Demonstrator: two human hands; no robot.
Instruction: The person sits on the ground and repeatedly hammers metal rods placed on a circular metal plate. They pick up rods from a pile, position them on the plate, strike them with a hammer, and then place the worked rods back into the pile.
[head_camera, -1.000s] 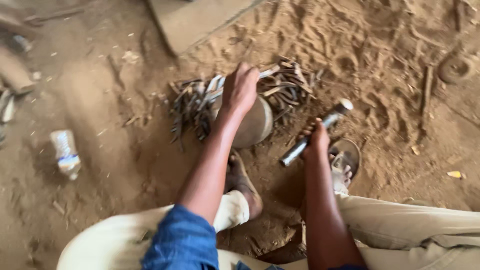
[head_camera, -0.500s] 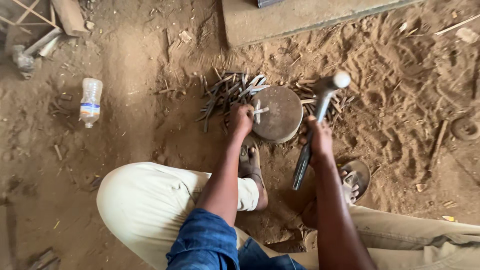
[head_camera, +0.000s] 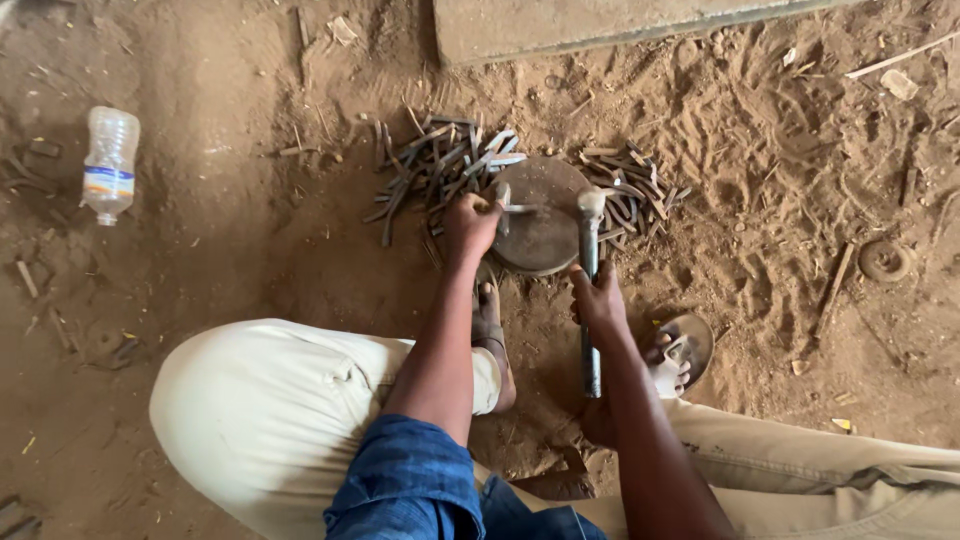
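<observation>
My left hand (head_camera: 470, 224) pinches a small metal piece (head_camera: 512, 207) and holds it on a round metal block (head_camera: 540, 232) set in the sandy ground. My right hand (head_camera: 598, 300) grips the handle of a metal hammer (head_camera: 590, 262); its head rests on the block's right side, close to the piece. A pile of dark metal strips (head_camera: 435, 165) lies to the left of the block. A smaller pile of strips (head_camera: 630, 185) lies to its right.
A plastic bottle (head_camera: 108, 165) lies on the dirt at far left. A concrete slab (head_camera: 600, 25) runs along the top. My knees in beige trousers and sandalled feet (head_camera: 680, 350) frame the block. A small metal ring (head_camera: 885, 260) lies at right.
The hammer has swung down from a raised, tilted position onto the block. My left hand has shifted a little and now holds the piece on the block's top.
</observation>
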